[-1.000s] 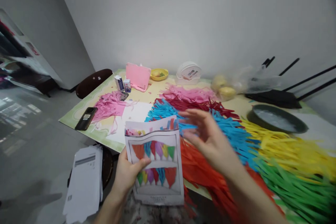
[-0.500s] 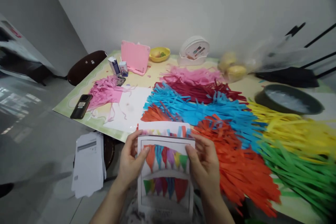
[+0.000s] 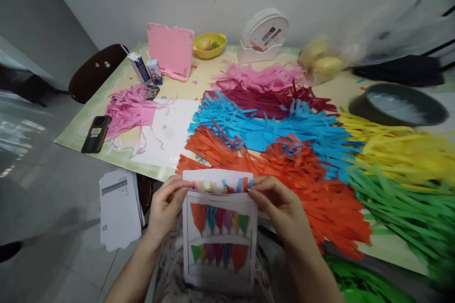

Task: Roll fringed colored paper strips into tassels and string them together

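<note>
My left hand (image 3: 166, 208) and my right hand (image 3: 280, 206) pinch the two upper sides of a printed paper sheet (image 3: 218, 176). Coloured strips show along its visible part. Just in front of it, a second sheet or card (image 3: 220, 239) hangs over my lap, printed with two rows of colourful pennants. Whether the two pieces are joined, I cannot tell. Orange crepe-paper fringe (image 3: 302, 189) lies on the table right behind my hands. Beyond it are blue fringe (image 3: 263, 135), dark red fringe (image 3: 256, 102) and pink fringe (image 3: 261, 75).
Yellow fringe (image 3: 401, 151) and green fringe (image 3: 401, 208) cover the table's right side, near a dark bowl (image 3: 359, 104). At left are a phone (image 3: 95, 133), pink fringe and drink cartons (image 3: 140, 68). A stack of white packets (image 3: 119, 213) sits below the table edge.
My hands have shifted from the front pennant sheet's sides to the upper sides of the sheet behind. The front one sits slightly lower, and my view has tilted down.
</note>
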A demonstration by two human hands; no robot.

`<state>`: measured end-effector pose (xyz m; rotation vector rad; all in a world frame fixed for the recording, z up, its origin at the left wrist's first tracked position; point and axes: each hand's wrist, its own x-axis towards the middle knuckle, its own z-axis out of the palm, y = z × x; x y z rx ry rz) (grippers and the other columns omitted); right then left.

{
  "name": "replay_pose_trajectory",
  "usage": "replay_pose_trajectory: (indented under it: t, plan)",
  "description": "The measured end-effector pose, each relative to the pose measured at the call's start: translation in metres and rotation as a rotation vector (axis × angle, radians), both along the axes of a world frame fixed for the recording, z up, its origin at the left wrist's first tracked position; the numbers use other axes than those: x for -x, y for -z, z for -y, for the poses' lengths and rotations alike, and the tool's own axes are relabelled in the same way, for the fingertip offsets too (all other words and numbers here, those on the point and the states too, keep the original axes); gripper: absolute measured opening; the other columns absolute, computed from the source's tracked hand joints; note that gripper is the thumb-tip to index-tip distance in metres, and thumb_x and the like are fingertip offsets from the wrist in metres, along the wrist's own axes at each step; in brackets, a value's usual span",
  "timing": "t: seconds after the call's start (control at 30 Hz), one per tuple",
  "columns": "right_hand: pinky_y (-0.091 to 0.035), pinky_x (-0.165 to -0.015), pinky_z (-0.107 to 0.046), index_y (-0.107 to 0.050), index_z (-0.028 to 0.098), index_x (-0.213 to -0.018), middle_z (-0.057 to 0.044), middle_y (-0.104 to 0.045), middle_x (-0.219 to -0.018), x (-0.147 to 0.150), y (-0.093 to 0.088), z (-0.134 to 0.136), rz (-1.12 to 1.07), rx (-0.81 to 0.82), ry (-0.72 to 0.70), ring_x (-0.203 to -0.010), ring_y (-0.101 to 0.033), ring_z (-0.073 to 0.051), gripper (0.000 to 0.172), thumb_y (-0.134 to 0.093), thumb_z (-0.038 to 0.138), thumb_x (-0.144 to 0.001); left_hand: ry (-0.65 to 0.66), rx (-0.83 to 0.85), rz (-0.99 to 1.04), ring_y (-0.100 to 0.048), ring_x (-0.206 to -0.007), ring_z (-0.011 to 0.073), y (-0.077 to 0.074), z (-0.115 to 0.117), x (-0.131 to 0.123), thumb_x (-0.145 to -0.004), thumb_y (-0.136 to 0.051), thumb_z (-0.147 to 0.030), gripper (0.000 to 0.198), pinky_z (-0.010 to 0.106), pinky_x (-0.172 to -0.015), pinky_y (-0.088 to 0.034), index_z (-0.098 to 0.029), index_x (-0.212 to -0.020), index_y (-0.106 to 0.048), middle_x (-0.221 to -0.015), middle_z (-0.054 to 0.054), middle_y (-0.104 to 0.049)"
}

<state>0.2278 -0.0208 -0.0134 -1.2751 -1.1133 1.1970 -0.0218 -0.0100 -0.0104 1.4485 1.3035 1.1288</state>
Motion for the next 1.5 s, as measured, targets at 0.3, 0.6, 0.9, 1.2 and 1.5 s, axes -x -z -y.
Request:
replay_pose_trajectory:
  t: [0.3,0.6,0.9,1.2,1.5]
  plan:
    - [-0.048,-0.055,-0.024,-0.06,0.025,-0.119,0.001,-0.058,-0.077,-0.011,-0.007,-0.01,-0.008,0.099,-0.119,-0.064,-0.057,-0.014,0.045,-0.072,0.038,-0.079,-0.034,0.275,0.275,-0.061,-0.068,0.0104,-0.015,-0.013,-0.002,-0.07,-0.079,-0.029,0.048,0.021,-0.064,-0.047,-0.016,-0.113,-0.063,-0.081,0.003,-0.066]
    - [-0.048,-0.057,-0.026,-0.074,0.023,-0.098,-0.006,-0.065,-0.081,-0.021,-0.009,-0.013,0.339,-0.082,-0.268,-0.068,-0.06,-0.016,0.021,-0.064,0.036,-0.086,0.128,0.321,0.02,-0.054,-0.06,0.01,-0.021,-0.022,0.012,-0.074,-0.074,-0.032,0.025,0.017,-0.051,-0.04,-0.014,-0.091,-0.069,-0.07,0.002,-0.062]
    - [-0.054,-0.067,-0.03,-0.071,0.022,-0.115,-0.007,-0.074,-0.096,-0.021,-0.014,-0.018,0.512,-0.106,-0.363,-0.077,-0.067,-0.02,0.031,-0.057,0.034,-0.089,0.26,0.246,-0.19,-0.045,-0.052,0.0077,-0.026,-0.033,0.006,-0.076,-0.072,-0.035,0.031,0.017,-0.045,-0.034,-0.014,-0.099,-0.075,-0.075,0.004,-0.067]
    - [-0.057,-0.07,-0.031,-0.072,0.02,-0.114,-0.007,-0.075,-0.1,-0.02,-0.015,-0.029,0.459,-0.001,-0.491,-0.08,-0.069,-0.021,0.034,-0.056,0.035,-0.088,0.571,0.143,-0.488,-0.056,-0.061,0.0139,-0.042,-0.065,-0.008,-0.078,-0.068,-0.037,0.026,0.02,-0.054,-0.034,-0.018,-0.093,-0.077,-0.078,0.003,-0.072]
    - [-0.056,-0.073,-0.033,-0.068,0.02,-0.122,-0.006,-0.076,-0.101,-0.021,-0.013,-0.028,0.532,-0.013,-0.554,-0.085,-0.07,-0.023,0.038,-0.051,0.033,-0.091,0.602,0.041,-0.83,-0.057,-0.056,0.0156,-0.044,-0.07,-0.028,-0.084,-0.064,-0.041,0.026,0.024,-0.053,-0.026,-0.02,-0.073,-0.075,-0.062,0.002,-0.067]
